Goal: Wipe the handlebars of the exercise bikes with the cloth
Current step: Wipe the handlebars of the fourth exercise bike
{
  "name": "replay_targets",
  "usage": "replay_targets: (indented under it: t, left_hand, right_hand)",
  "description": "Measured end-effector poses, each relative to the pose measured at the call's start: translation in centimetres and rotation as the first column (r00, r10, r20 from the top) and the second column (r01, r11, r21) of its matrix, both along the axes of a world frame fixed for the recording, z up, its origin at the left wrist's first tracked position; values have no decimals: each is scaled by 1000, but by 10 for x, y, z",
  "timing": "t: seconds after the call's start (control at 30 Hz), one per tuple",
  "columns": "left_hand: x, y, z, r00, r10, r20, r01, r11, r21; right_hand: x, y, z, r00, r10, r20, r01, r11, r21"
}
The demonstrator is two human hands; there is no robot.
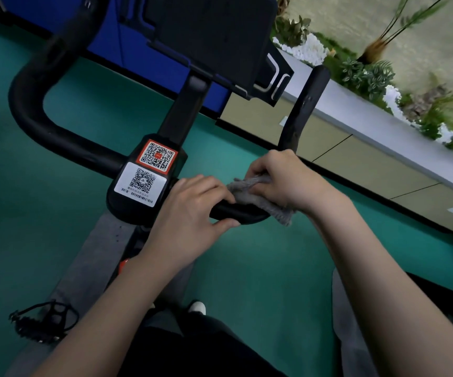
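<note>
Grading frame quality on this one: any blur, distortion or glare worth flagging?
Head view: strong wide-angle bending and tilt, the planter ledge running diagonally; plants at top right are smeared by motion blur; the hands, grey cloth and QR stickers are fairly sharp; lighting is even and dim, with no strong glare.

Rough knit cloth, matt handlebar.

My left hand and right hand are bare, no gloves, rings or watch, and both forearms are uncovered with no sleeve showing up to the frame edge. Below them I wear dark, near-black clothing, and one white shoe toe peeks out.
</note>
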State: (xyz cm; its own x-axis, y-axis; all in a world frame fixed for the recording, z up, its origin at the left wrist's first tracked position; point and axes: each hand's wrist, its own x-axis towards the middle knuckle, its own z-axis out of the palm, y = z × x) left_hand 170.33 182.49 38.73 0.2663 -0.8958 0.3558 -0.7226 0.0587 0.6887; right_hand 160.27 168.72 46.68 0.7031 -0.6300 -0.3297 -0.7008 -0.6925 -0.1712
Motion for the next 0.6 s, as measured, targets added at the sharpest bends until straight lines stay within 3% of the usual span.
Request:
replay_targets:
  t: [0.13,0.27,0.37,0.6]
  left_hand:
    - [0,0,0,1000,-4,5,4,1000,5]
    - [-1,-1,1,1000,-4,11,3,1000,20]
    - [-2,-1,3,1000,-6,15,5,999,37]
    - [-14,-7,10,993,50,105,-56,997,58]
  right_hand:
    - [-7,-2,-4,993,-11,118,26,991,-130]
    - [-20,3,-6,936,19,353,70,969,-237]
    - [-37,12,-10,840,-28,542,148,973,-179]
    - [-51,-3,-31,692,-53,720,273,942,-193]
